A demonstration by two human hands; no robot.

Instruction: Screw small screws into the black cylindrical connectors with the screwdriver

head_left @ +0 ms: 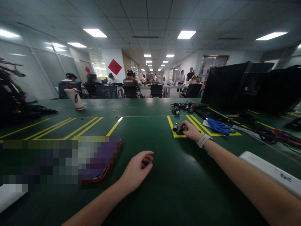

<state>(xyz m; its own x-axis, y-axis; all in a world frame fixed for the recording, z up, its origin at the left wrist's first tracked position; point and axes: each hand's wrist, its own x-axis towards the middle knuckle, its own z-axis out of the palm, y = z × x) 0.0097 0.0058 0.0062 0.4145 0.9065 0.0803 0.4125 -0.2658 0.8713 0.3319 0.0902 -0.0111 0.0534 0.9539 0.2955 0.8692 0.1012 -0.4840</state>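
My right hand [191,130], with a pale watch on the wrist, reaches to the yellow-taped box on the right. Its fingers are closed on a small dark cylindrical metal part [181,130], mostly hidden by the hand. Just left of it stands a second, silver-and-dark cylindrical metal part [175,127] with a thin stem on top. My left hand [137,171] hovers near the middle of the green table [162,191], its fingers loosely curled and the thumb apart. Nothing shows in it.
Several dark metal parts and cables [185,106] lie behind the box. A blue glove [218,126] rests at its right. Black monitors [237,84] stand far right, a white slab [270,169] nearer. At left are a white cup [74,98] and a blurred, orange-edged item [101,163].
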